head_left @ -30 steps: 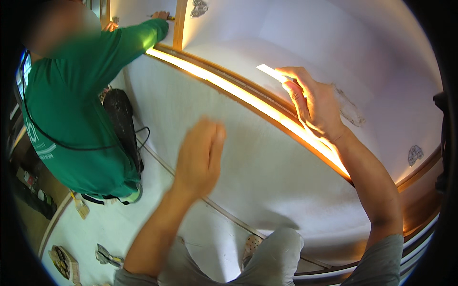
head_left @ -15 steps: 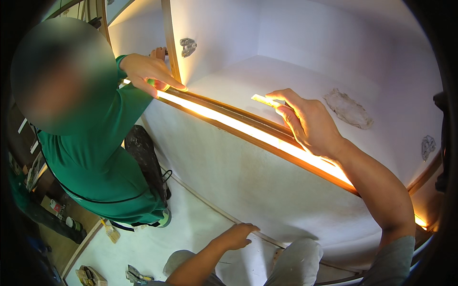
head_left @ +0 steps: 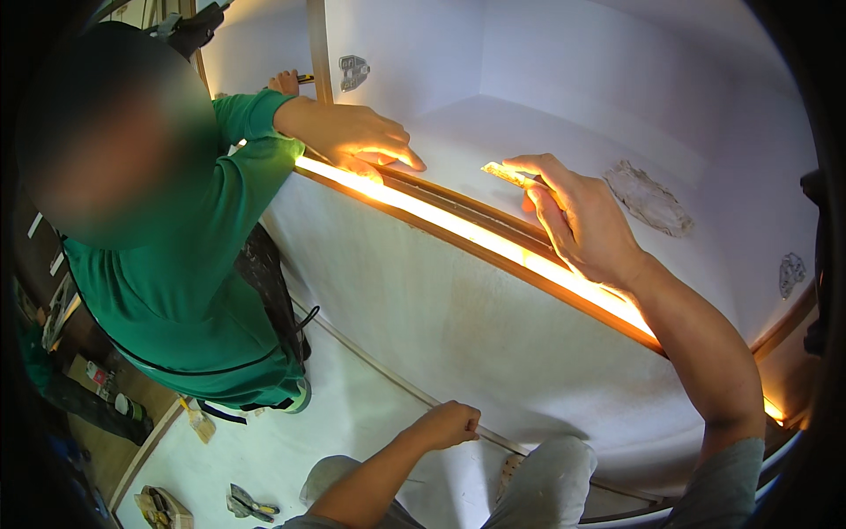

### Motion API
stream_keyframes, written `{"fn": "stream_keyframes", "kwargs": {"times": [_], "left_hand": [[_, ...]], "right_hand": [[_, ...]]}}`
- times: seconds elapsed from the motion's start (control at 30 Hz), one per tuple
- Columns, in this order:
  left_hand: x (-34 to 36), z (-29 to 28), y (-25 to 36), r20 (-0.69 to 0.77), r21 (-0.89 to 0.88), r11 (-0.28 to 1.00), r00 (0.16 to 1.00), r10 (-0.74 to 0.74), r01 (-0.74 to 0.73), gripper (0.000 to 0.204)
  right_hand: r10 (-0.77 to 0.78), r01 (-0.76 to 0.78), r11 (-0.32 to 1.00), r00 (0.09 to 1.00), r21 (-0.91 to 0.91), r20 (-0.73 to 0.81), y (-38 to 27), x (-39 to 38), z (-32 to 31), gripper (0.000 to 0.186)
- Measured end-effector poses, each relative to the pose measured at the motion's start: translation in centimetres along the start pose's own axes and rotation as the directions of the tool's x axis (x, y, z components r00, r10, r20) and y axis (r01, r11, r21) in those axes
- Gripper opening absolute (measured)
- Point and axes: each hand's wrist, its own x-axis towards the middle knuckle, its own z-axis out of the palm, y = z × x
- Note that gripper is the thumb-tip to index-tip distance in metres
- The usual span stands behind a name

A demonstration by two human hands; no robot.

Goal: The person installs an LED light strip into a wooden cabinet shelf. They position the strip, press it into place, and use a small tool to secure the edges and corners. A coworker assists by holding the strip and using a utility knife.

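My right hand (head_left: 577, 207) is closed, pinching a small flat blade-like piece (head_left: 509, 175) between thumb and fingertips. It is brightly lit, and its far end points left. This hand is over the front edge of a white cabinet, just above the wooden edge strip (head_left: 480, 214) with a glowing light strip (head_left: 441, 220) along it. My left hand (head_left: 448, 425) hangs low in front of the cabinet near my knees, its fingers curled in and no object showing in it. The co-worker's hand (head_left: 361, 137) rests on the same wooden edge, to the left of my right hand.
A co-worker in a green top (head_left: 176, 300) leans in at the left; their other hand (head_left: 284, 82) holds a thin tool. A crumpled translucent sheet (head_left: 648, 198) lies inside the cabinet. On the floor are a brush (head_left: 201, 425), a putty knife (head_left: 251, 505) and a small box (head_left: 163, 510).
The co-worker's near hand has slid right along the edge. My right hand has shifted slightly right with the blade-like piece, turning it a little. My left hand's fingers have curled in.
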Motion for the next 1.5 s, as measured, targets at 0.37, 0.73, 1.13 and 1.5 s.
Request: {"fn": "stream_keyframes", "kwargs": {"times": [0.37, 0.73, 1.13, 1.5], "left_hand": [[0.3, -0.2, -0.1, -0.089, -0.028, 1.000, 0.996, 0.010, -0.013, 0.021], [-0.9, -0.6, -0.3, -0.112, -0.009, 0.999, 0.993, 0.038, -0.040, 0.023], [-0.9, 0.3, -0.1, -0.033, 0.051, 0.999, 0.999, -0.010, 0.012, 0.022], [0.3, 2.7, 0.2, 0.055, 0.133, 0.988, 0.995, -0.086, 0.078, 0.026]], "right_hand": [[-0.070, 0.088, 0.976, 0.993, -0.200, 0.097, -2.1, 3.6, 1.1, 0.024], [0.048, 0.005, 0.933, 0.989, -0.359, 0.138, -2.6, 7.0, 2.2, 0.018], [0.236, -0.226, 0.966, 0.969, -0.122, 0.078, 2.3, 4.6, 2.7, 0.020], [0.141, -0.127, 0.971, 0.989, -0.203, 0.053, 2.9, 4.3, 3.1, 0.025]]}}
